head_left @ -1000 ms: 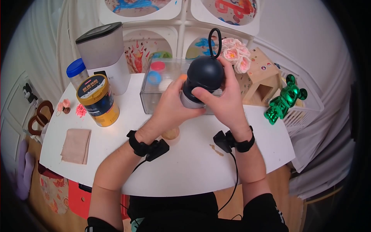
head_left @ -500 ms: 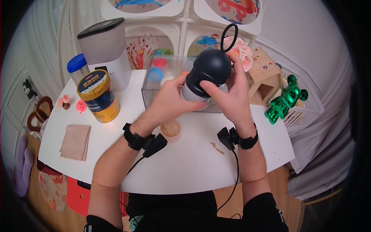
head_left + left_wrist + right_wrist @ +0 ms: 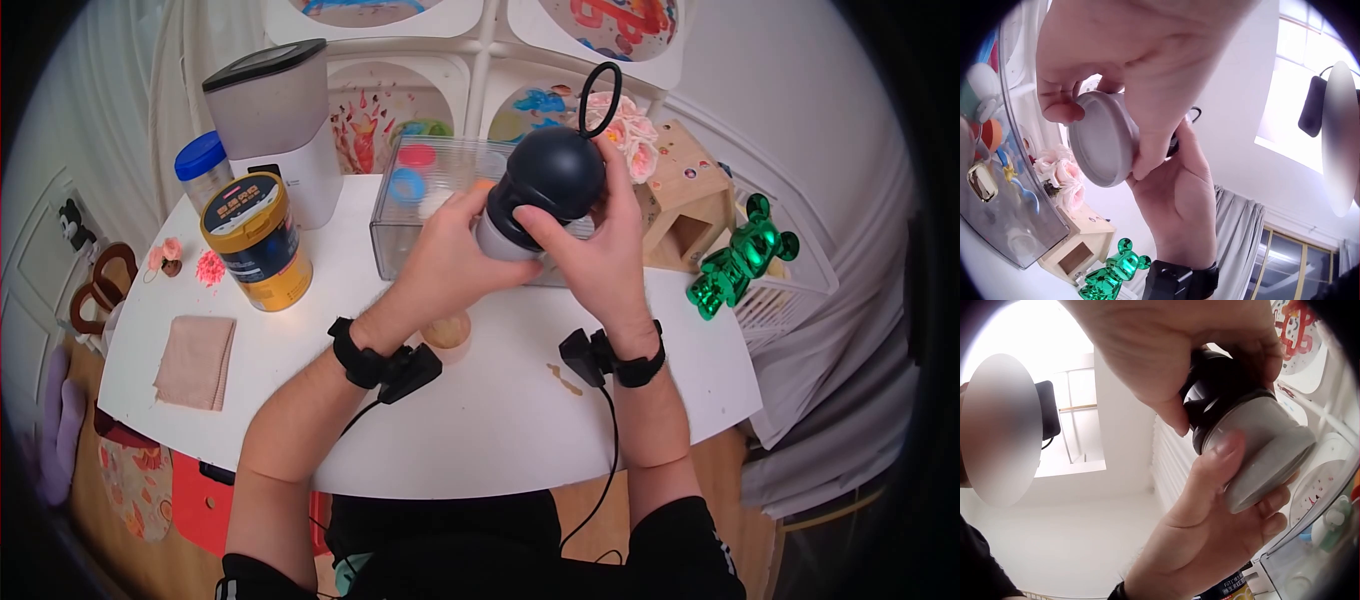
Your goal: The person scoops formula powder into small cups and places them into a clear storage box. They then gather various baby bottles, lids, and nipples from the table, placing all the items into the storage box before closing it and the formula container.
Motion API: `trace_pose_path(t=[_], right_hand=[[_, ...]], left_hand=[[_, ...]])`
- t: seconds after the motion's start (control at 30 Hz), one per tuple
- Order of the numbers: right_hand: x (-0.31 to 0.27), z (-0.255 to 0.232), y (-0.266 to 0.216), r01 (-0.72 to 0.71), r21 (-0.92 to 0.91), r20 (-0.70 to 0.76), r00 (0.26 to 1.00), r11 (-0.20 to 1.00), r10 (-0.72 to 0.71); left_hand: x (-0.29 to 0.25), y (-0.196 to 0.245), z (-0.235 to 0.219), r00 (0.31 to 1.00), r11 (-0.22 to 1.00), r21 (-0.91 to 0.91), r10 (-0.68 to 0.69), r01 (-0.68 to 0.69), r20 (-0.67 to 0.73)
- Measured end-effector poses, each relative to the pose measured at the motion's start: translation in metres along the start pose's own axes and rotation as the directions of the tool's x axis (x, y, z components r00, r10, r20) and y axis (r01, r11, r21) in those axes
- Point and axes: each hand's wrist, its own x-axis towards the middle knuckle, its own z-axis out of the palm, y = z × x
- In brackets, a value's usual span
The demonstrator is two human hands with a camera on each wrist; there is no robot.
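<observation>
Both hands hold a bottle with a black domed lid (image 3: 556, 172) and a loop on top, raised over the table and tilted to the right. My left hand (image 3: 455, 250) grips the grey lower body (image 3: 1260, 425), thumb on the near side and fingers round the far side. The right hand (image 3: 605, 255) wraps the black lid, its thumb across the front. In the left wrist view the bottle's round grey base (image 3: 1099, 140) faces the camera. Below the hands, a small round cup with beige contents (image 3: 447, 335) stands on the table, partly covered by the left forearm.
A clear lidded box (image 3: 400, 240) stands behind the hands. Left are a yellow-and-black tub (image 3: 262, 265), a blue-lidded jar (image 3: 203, 160), a tall dispenser (image 3: 285, 160) and a folded cloth (image 3: 197, 362). A wooden house (image 3: 690, 200) and green bear figure (image 3: 738, 262) stand right.
The bottle has shifted to the right and leans further that way, with both hands still round it. In the last half second it has barely moved.
</observation>
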Motion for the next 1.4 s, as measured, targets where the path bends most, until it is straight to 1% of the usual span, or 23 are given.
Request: trace_pose_path(t=[0.03, 0.13, 0.33, 0.37, 0.43, 0.53, 0.67, 0.73, 0.83, 0.93, 1.03, 1.13, 1.23, 1.27, 1.33, 1.4], right_hand=[[0.0, -0.001, 0.0, -0.005, 0.036, 0.003, 1.0, 0.999, 0.005], [0.002, -0.005, -0.002, -0.046, 0.101, 0.027, 0.999, 0.994, 0.043], [-0.001, -0.001, -0.014, -0.085, 0.16, 0.01, 0.996, 0.983, 0.084], [-0.001, 0.0, -0.015, -0.096, 0.175, 0.004, 0.995, 0.98, 0.097], [-0.002, 0.003, -0.011, -0.061, 0.189, 0.0, 0.998, 0.98, 0.062], [-0.003, 0.005, -0.003, -0.033, 0.159, 0.006, 0.999, 0.987, 0.032], [-0.001, 0.003, 0.0, -0.007, 0.125, 0.035, 0.999, 0.992, 0.003], [-0.001, 0.003, -0.002, -0.05, 0.191, 0.057, 0.998, 0.98, 0.04], [0.002, -0.001, -0.003, -0.075, 0.233, 0.102, 0.993, 0.97, 0.052], [0.004, -0.003, -0.005, -0.062, 0.228, 0.147, 0.989, 0.972, 0.028], [0.004, -0.004, -0.004, -0.06, 0.235, 0.167, 0.986, 0.97, 0.02], [0.004, -0.005, -0.002, -0.051, 0.23, 0.165, 0.986, 0.972, 0.012], [0.004, -0.005, -0.003, -0.068, 0.192, 0.142, 0.989, 0.979, 0.041], [0.003, -0.003, -0.004, -0.079, 0.177, 0.131, 0.99, 0.981, 0.056], [-0.001, 0.004, -0.007, -0.094, 0.074, 0.063, 0.994, 0.993, 0.089], [-0.004, 0.008, -0.007, -0.101, 0.007, 0.012, 0.995, 0.995, 0.101]], left_hand=[[0.001, -0.001, -0.001, 1.0, 0.996, -0.094, 0.007, -0.004, 0.029], [0.0, 0.005, -0.001, 0.993, 0.981, -0.163, -0.088, 0.1, 0.079], [0.0, -0.008, 0.005, 0.995, 0.973, -0.227, -0.017, 0.038, 0.094], [0.0, -0.008, 0.005, 0.996, 0.974, -0.221, -0.021, 0.04, 0.087], [0.0, -0.007, 0.006, 0.997, 0.977, -0.208, -0.028, 0.043, 0.074], [-0.001, -0.004, 0.011, 0.999, 0.994, -0.108, 0.006, -0.002, 0.034], [-0.002, -0.008, 0.012, 1.0, 0.995, -0.104, 0.01, -0.01, 0.006], [-0.001, -0.01, 0.011, 1.0, 0.994, -0.114, 0.0, 0.0, -0.001], [-0.001, -0.006, 0.004, 0.995, 0.978, -0.195, -0.062, 0.076, 0.079], [0.001, -0.001, -0.005, 0.978, 0.963, -0.243, -0.067, 0.115, 0.197], [0.002, -0.004, -0.01, 0.978, 0.953, -0.291, -0.024, 0.085, 0.208], [0.002, -0.002, -0.011, 0.972, 0.948, -0.292, -0.057, 0.124, 0.229], [0.0, 0.002, -0.006, 0.982, 0.963, -0.242, -0.078, 0.119, 0.171], [-0.001, 0.002, -0.002, 0.992, 0.981, -0.175, -0.063, 0.081, 0.11], [-0.002, -0.001, 0.007, 1.0, 0.999, -0.033, -0.016, 0.016, -0.012], [-0.005, 0.006, 0.01, 0.996, 0.998, 0.054, -0.023, 0.027, -0.082]])
